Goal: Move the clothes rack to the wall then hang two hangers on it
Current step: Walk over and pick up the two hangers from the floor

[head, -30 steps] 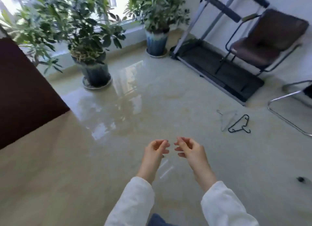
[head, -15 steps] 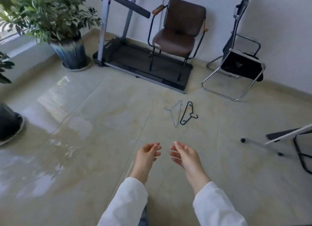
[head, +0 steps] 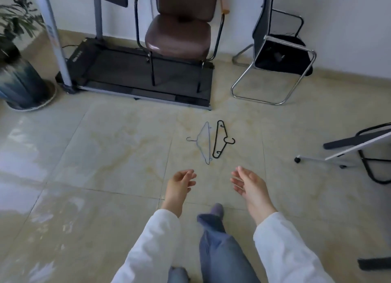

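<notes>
**Hands Empty Above Floor; Two Hangers Lying Ahead**

Left hand [head: 179, 182] is held out over the tiled floor [head: 105, 156], fingers loosely curled and spread, gripping nothing. Right hand [head: 247, 183] is held alongside it, palm turned inward, fingers extended and parted, also gripping nothing. Both hands are apart from each other and both sit on the near side of the hangers, not touching them.

The light blue hanger [head: 204, 143] lies flat on the floor, its hook pointing away from the black hanger [head: 221, 140]. The black hanger lies just beside it, its hook pointing the opposite way. The two lie close together; contact between them cannot be determined.

To the right of the hangers, well apart, a white bar on a castor-wheeled base [head: 338, 156] enters from the frame edge; it appears to be part of the clothes rack, mostly out of view.

Beyond the hangers, a treadmill [head: 127, 71] lies along the wall, with a brown armchair [head: 179, 35] standing on its deck. A black folding chair [head: 281, 56] with a chrome frame stands beyond and to the right of the hangers. A potted plant [head: 19, 79] stands far to their left.
</notes>
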Demonstrator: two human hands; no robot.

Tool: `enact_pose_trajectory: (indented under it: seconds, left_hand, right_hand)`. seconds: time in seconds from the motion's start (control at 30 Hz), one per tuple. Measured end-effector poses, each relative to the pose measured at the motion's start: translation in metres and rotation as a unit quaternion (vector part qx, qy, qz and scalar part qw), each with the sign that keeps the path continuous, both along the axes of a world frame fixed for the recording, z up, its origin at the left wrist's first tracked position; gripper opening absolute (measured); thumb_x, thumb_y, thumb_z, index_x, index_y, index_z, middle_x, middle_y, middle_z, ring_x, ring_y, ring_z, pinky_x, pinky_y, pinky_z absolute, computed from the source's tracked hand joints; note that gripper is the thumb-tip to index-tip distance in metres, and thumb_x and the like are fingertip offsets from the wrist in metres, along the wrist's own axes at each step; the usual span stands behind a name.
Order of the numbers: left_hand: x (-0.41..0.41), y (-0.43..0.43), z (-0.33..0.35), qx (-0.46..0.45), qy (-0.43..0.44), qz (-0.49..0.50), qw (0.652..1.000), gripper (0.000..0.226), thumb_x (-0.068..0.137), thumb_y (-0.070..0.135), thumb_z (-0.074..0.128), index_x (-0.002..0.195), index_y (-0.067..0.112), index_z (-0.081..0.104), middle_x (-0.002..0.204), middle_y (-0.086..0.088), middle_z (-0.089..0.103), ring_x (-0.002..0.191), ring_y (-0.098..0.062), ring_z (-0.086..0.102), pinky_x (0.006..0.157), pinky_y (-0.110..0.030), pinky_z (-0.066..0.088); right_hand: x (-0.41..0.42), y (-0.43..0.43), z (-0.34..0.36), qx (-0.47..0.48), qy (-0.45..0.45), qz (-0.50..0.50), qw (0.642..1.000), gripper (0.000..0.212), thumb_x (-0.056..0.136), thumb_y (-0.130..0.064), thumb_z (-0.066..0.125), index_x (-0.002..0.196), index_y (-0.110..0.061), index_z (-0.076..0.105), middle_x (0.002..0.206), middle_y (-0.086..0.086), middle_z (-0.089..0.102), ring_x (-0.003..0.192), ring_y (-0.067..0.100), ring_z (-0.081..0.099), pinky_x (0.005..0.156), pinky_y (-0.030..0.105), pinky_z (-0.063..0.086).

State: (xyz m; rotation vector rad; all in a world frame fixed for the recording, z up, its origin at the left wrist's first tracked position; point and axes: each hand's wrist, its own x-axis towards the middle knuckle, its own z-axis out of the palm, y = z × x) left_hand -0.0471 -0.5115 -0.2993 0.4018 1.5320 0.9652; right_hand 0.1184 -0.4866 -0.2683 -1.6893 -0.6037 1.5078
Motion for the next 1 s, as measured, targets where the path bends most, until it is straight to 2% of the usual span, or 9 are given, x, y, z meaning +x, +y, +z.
enact_pose_trajectory:
  seconds: [0.1, 0.33, 0.4, 0.5, 0.6, 0.7, 0.87, 1.0]
  left_hand:
    - [0.016, 0.074, -0.025, -0.019, -0.014, -0.008, 1.000, 0.014, 0.091, 0.018, 0.048, 0.101, 0.014, 0.057, 0.085, 0.004, 0.063, 0.073, -0.010, 0.056, 0.065, -0.021, 0.042]
    - [0.057, 0.231, -0.079, -0.089, -0.015, 0.024, 0.996, 0.016, 0.094, 0.019, 0.044, 0.100, 0.015, 0.059, 0.089, 0.004, 0.065, 0.078, -0.011, 0.059, 0.068, -0.021, 0.045]
    - [0.062, 0.260, -0.089, -0.099, -0.017, 0.021, 0.995, 0.016, 0.094, 0.019, 0.044, 0.095, 0.018, 0.060, 0.090, 0.003, 0.065, 0.079, -0.012, 0.059, 0.069, -0.021, 0.045]
    - [0.066, 0.309, -0.112, -0.096, -0.021, 0.026, 0.995, 0.015, 0.094, 0.019, 0.045, 0.090, 0.020, 0.060, 0.089, 0.002, 0.065, 0.079, -0.014, 0.059, 0.070, -0.022, 0.045]
    - [0.063, 0.348, -0.149, -0.105, -0.021, 0.034, 0.994, 0.016, 0.094, 0.018, 0.044, 0.096, 0.014, 0.059, 0.088, 0.001, 0.064, 0.078, -0.015, 0.058, 0.069, -0.022, 0.044]
    - [0.060, 0.378, -0.204, -0.101, -0.028, 0.034, 0.994, 0.018, 0.094, 0.016, 0.044, 0.103, 0.010, 0.059, 0.088, 0.000, 0.064, 0.077, -0.015, 0.057, 0.068, -0.022, 0.044]
    - [0.053, 0.424, -0.339, -0.114, -0.004, 0.027, 0.993, 0.015, 0.093, 0.018, 0.046, 0.093, 0.015, 0.061, 0.089, 0.000, 0.065, 0.079, -0.015, 0.059, 0.071, -0.022, 0.044]
    - [0.049, 0.441, -0.445, -0.141, 0.014, 0.022, 0.990, 0.015, 0.092, 0.015, 0.046, 0.087, 0.017, 0.060, 0.084, 0.003, 0.064, 0.074, -0.013, 0.058, 0.067, -0.023, 0.041]
  right_hand:
    - [0.017, 0.065, -0.027, -0.013, -0.006, -0.004, 1.000, 0.011, 0.089, -0.020, 0.053, 0.079, -0.018, 0.058, 0.080, 0.000, 0.062, 0.072, 0.016, 0.059, 0.067, 0.025, 0.046]
    - [0.060, 0.238, -0.092, -0.071, -0.012, -0.009, 0.997, 0.009, 0.088, -0.019, 0.054, 0.080, -0.018, 0.057, 0.079, 0.001, 0.062, 0.069, 0.015, 0.057, 0.063, 0.024, 0.045]
    - [0.066, 0.269, -0.105, -0.075, -0.010, -0.005, 0.997, 0.006, 0.089, -0.018, 0.054, 0.086, -0.014, 0.058, 0.079, 0.001, 0.061, 0.069, 0.014, 0.057, 0.063, 0.023, 0.046]
    - [0.071, 0.320, -0.135, -0.084, -0.008, -0.002, 0.996, 0.012, 0.089, -0.017, 0.053, 0.097, -0.009, 0.057, 0.079, 0.002, 0.061, 0.070, 0.015, 0.057, 0.062, 0.024, 0.046]
    - [0.070, 0.359, -0.171, -0.097, -0.016, 0.000, 0.995, 0.010, 0.089, -0.018, 0.053, 0.093, -0.010, 0.058, 0.079, 0.002, 0.061, 0.071, 0.016, 0.058, 0.063, 0.024, 0.046]
    - [0.074, 0.387, -0.224, -0.094, -0.013, -0.002, 0.996, 0.009, 0.089, -0.018, 0.053, 0.082, -0.016, 0.059, 0.079, 0.002, 0.062, 0.073, 0.017, 0.058, 0.064, 0.025, 0.047]
    - [0.090, 0.424, -0.360, -0.121, -0.015, -0.021, 0.992, 0.008, 0.088, -0.021, 0.055, 0.091, -0.014, 0.058, 0.084, 0.004, 0.064, 0.077, 0.018, 0.060, 0.063, 0.026, 0.046]
    - [0.100, 0.441, -0.469, -0.140, -0.024, -0.010, 0.990, 0.011, 0.087, -0.023, 0.056, 0.090, -0.013, 0.058, 0.083, 0.002, 0.063, 0.075, 0.016, 0.060, 0.062, 0.025, 0.046]
